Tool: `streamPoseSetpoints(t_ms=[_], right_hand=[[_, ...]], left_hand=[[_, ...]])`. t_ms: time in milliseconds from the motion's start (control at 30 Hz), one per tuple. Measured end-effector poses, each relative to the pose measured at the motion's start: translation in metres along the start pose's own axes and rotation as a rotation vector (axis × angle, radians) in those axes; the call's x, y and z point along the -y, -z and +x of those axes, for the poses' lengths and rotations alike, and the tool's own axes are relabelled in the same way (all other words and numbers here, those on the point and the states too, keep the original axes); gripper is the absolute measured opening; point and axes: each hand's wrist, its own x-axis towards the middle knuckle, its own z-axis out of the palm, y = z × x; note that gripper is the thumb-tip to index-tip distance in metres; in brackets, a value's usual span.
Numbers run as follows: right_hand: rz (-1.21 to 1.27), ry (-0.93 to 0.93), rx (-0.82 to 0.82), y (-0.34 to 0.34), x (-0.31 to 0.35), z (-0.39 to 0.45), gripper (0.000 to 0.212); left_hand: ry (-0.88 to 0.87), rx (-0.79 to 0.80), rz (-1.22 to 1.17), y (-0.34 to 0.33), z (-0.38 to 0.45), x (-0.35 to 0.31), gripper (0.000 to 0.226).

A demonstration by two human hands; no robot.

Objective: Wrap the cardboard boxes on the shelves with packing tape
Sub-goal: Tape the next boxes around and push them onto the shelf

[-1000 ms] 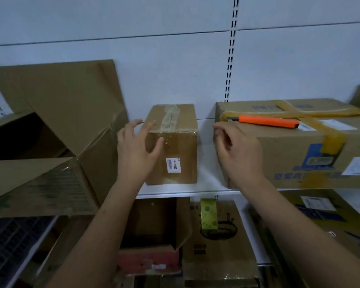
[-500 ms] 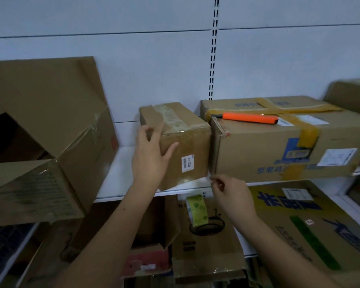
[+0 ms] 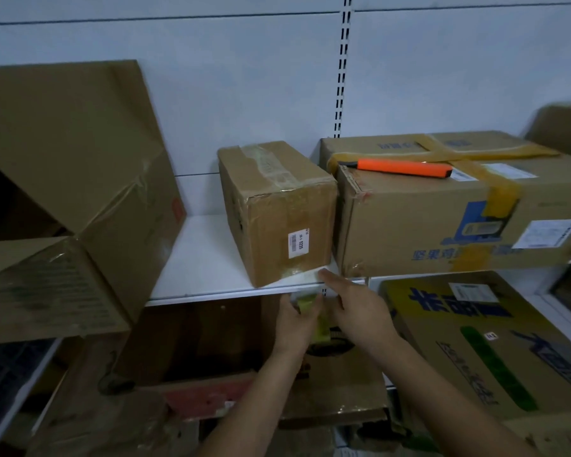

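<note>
Head view: both my hands are below the near edge of the white shelf point(image 3: 211, 255), meeting at the roll of packing tape point(image 3: 320, 328), which sits on a printed carton one level down. My left hand point(image 3: 295, 319) grips the roll's left side with its fingers curled round it. My right hand point(image 3: 360, 311) lies over the right side, fingers reaching up toward the shelf lip; whether it pinches the tape's free end or only covers the roll, I cannot tell, since blur hides the fingertips.

Judgement: the roll is held low and close so the strip can be drawn up to the small cardboard box point(image 3: 277, 212), which stands at the shelf's near edge, turned corner-first toward me, probably to expose its bottom seam.

That box is brown and closed, with a clear, wrinkled strip over the top, a glossy patch at its near bottom corner and a white barcode label on the front. Right of it, touching or nearly so, a large carton point(image 3: 442, 222) with yellow tape carries an orange utility knife point(image 3: 406, 167).
</note>
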Motion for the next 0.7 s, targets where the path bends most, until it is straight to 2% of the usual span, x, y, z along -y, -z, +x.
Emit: streamPoseSetpoints(t_ms=[100, 267, 333, 400, 467, 500, 567, 600, 700], right_hand=[[0.017, -0.025, 0.036, 0.006, -0.004, 0.007, 0.054], [-0.014, -0.068, 0.086, 0.013, 0.001, 0.015, 0.059], [-0.025, -0.074, 0.088, 0.016, 0.002, 0.016, 0.057], [0.036, -0.072, 0.116, 0.018, 0.005, 0.016, 0.047], [0.352, -0.108, 0.117, 0.026, 0.016, 0.012, 0.031], [0.572, -0.157, 0.141, 0.034, 0.025, 0.009, 0.037], [0.864, -0.221, 0.234, 0.05, 0.041, 0.005, 0.066], [0.916, -0.191, 0.259, 0.056, 0.048, 0.003, 0.075], [0.822, 0.086, 0.156, 0.064, 0.059, -0.001, 0.074]], left_hand=[[0.093, 0.021, 0.017, 0.007, 0.001, -0.004, 0.021], [0.424, 0.147, -0.337, 0.029, -0.006, -0.054, 0.021], [0.454, 0.232, -0.3, 0.046, -0.02, -0.074, 0.019], [0.374, 0.35, -0.151, 0.06, -0.037, -0.088, 0.012], [0.2, 0.392, 0.047, 0.065, -0.049, -0.094, 0.019], [0.107, 0.364, 0.135, 0.064, -0.051, -0.095, 0.021], [-0.083, 0.292, 0.28, 0.063, -0.05, -0.098, 0.019], [-0.171, 0.261, 0.351, 0.064, -0.048, -0.099, 0.019], [-0.358, 0.225, 0.563, 0.065, -0.041, -0.106, 0.016]])
